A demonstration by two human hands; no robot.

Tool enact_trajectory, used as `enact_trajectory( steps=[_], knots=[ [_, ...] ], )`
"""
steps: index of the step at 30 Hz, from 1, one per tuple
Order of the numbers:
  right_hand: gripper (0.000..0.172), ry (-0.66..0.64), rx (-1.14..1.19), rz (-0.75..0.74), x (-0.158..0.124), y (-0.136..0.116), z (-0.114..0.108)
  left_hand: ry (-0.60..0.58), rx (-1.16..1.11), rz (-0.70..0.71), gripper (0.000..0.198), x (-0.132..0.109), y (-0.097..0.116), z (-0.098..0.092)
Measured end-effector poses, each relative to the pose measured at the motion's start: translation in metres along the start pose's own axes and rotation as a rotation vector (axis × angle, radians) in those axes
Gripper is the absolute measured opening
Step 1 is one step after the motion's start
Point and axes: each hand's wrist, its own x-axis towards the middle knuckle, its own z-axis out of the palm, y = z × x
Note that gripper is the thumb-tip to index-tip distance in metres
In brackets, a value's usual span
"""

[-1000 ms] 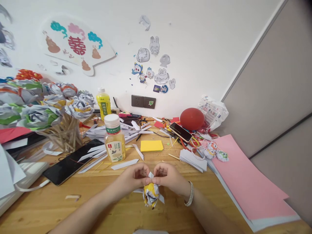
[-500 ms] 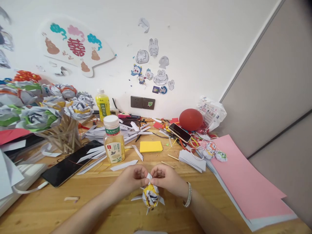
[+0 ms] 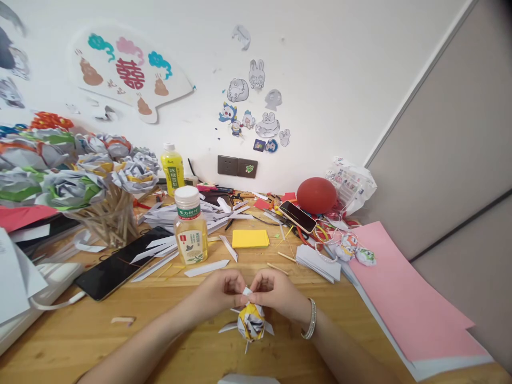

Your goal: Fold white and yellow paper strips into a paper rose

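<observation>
1. Head view: left hand (image 3: 227, 289) and right hand (image 3: 275, 292), both pinched tight, hold a paper flower (image 3: 252, 322) by its white end.
2. Its round, crumpled, yellow-and-white body is just below them, at six o'clock.
3. Flat, rectangular yellow paper (image 3: 250, 238) lies at twelve o'clock.

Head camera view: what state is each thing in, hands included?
Left hand, pinching paper
Right hand, pinching paper
White-and-yellow paper flower, held up between both hands, loose strips sticking out
Tea bottle, upright, capped
Yellow drink bottle, upright, capped
Smartphone, face up, screen dark
Black phone or tablet, face up, screen dark
Red balloon, inflated
Yellow paper stack, lying flat
Wall socket, nothing plugged in
</observation>
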Motion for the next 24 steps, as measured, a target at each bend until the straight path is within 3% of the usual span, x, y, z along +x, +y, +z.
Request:
enact_trajectory(
  steps=[4, 11, 18, 21, 24],
  knots=[
    [0.012, 0.057, -0.152, -0.076, -0.002, -0.002, -0.002, 0.096, 0.118, 0.052, 0.021, -0.004, 0.007, 0.004],
    [0.011, 0.106, -0.230, -0.120, -0.004, -0.005, -0.004, 0.129, 0.169, 0.065, 0.010, -0.004, 0.007, 0.008],
    [0.010, 0.010, -0.477, -0.199, -0.006, -0.015, -0.008, 0.199, 0.217, 0.037, 0.005, -0.008, 0.018, 0.016],
    [0.013, 0.020, -0.552, -0.288, -0.009, -0.021, -0.006, 0.164, 0.198, 0.025, 0.007, -0.008, 0.020, 0.013],
    [0.014, 0.037, -0.519, -0.354, -0.011, -0.023, -0.004, 0.029, -0.009, -0.025, 0.025, -0.006, 0.019, 0.002]
  ],
)
